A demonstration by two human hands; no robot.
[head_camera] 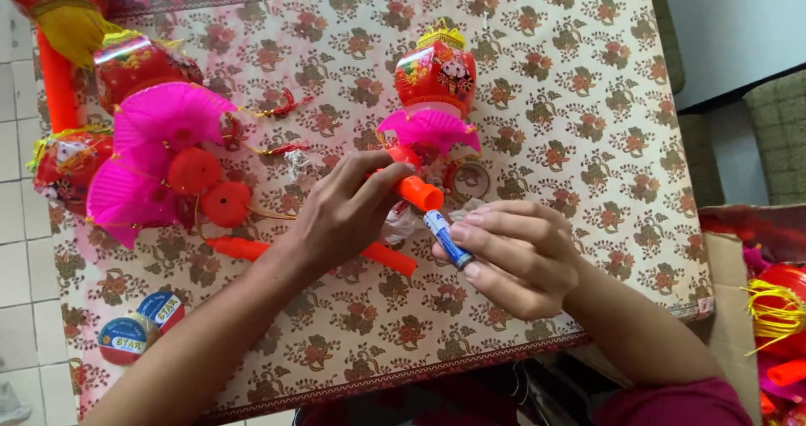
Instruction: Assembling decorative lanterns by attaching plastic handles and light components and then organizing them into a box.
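Right hand (516,258) fingers pinch blue cylindrical battery (447,239); left hand (344,212) grips orange plastic tube (417,192).

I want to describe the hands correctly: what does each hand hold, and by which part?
The left hand grips the orange tube near its open end. The right hand pinches the blue battery by its lower end, between the fingertips.

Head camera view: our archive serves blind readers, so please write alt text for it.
A left hand grips an orange plastic tube while the right hand holds a small blue cylindrical battery near its open end, above a floral-patterned tablecloth. Red-and-pink paper lanterns lie around.
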